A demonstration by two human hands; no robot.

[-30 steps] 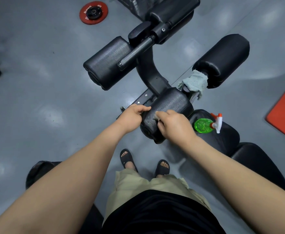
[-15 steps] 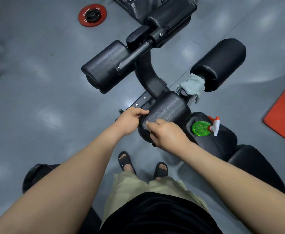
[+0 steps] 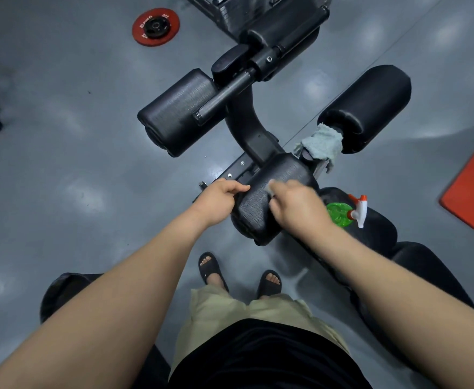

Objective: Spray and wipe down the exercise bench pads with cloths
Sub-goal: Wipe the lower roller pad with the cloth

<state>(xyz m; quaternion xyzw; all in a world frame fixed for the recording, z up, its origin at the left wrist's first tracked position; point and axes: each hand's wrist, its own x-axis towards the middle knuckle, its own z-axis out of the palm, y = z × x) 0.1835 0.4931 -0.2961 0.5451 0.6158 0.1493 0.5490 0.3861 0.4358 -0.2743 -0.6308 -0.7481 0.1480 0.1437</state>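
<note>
The left hand [image 3: 221, 197] curls its fingers round the left end of the near roller pad [image 3: 261, 217], probably to stop it turning, while the right hand [image 3: 294, 206] clenches a pale wiping cloth [image 3: 272, 187] against its top. The green spray bottle [image 3: 342, 214] lies on the seat pad [image 3: 379, 228], within reach. Farther off, a grey spare cloth [image 3: 320, 146] hangs on the axle beside the right foot roller [image 3: 367, 105]
</note>
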